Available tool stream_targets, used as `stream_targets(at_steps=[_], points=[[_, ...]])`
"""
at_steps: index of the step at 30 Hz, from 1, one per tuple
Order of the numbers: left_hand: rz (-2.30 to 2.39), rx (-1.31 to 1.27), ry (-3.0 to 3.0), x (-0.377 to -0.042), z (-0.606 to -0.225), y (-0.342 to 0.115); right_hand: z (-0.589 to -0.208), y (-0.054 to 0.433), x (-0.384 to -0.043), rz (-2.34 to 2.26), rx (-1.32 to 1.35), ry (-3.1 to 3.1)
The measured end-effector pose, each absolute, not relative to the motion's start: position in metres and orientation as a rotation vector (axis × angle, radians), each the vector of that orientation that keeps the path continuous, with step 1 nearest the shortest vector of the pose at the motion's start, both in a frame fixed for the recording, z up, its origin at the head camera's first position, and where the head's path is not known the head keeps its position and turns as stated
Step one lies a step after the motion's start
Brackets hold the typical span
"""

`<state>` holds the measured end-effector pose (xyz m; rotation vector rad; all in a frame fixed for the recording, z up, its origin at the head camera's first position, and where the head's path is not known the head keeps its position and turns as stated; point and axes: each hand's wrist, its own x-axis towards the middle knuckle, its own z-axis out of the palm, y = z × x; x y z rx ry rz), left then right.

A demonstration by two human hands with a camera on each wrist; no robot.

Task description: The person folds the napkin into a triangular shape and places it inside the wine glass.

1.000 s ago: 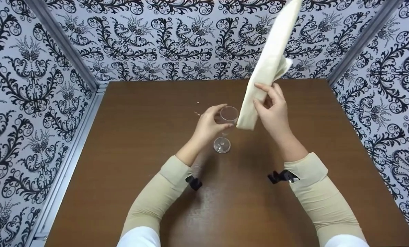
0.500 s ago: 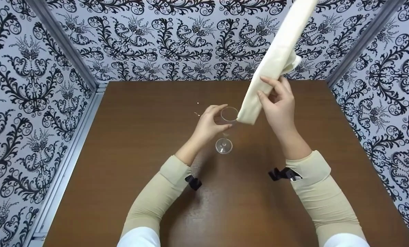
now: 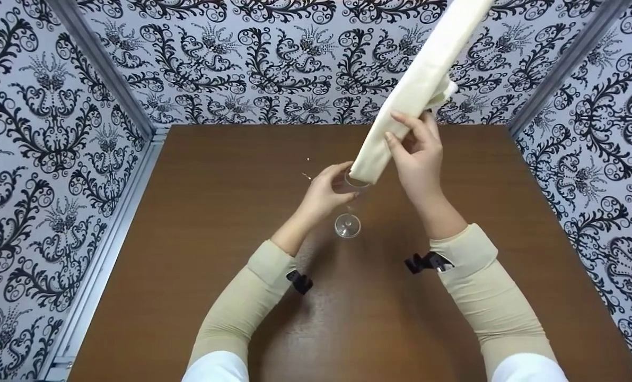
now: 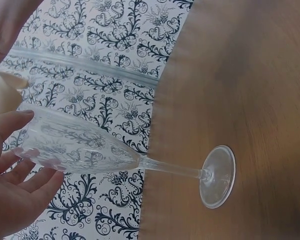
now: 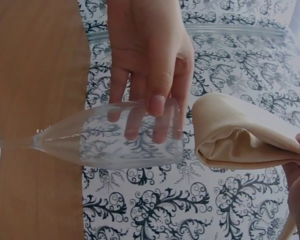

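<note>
A clear champagne flute stands upright, its round foot on the brown table. My left hand holds the bowl near the rim, thumb on one side and fingers round the other. My right hand pinches a long, folded cream cloth napkin a little above its lower end. Tilted, the napkin runs up and to the right past the top edge of the head view. In the right wrist view its folded end is just above the flute's mouth, a narrow gap between them.
The brown wooden table reaches to walls covered in black-and-white patterned cloth. Metal rails run along the left side. Small pale specks lie on the table beyond the left hand.
The right hand first lifts the napkin slightly up and right, then brings it back left and down, so its lower end now overlaps the flute's rim in the head view. The left hand stays nearly still.
</note>
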<state>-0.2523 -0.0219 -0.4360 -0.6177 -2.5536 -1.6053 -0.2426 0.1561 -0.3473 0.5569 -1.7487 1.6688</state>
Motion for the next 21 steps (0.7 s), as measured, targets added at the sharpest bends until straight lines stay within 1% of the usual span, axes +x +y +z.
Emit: stream_targets(at_steps=[11,21], points=[[-1.714,-0.625,-2.492,-0.251,-0.438,-0.021,-0.363,0.152,-0.253,1.543,0.640,-1.819],[-1.852,-0.647,-2.425,-0.253,-0.435,-0.021,-0.367,0.150,-0.255,1.521,0.728,-1.799]])
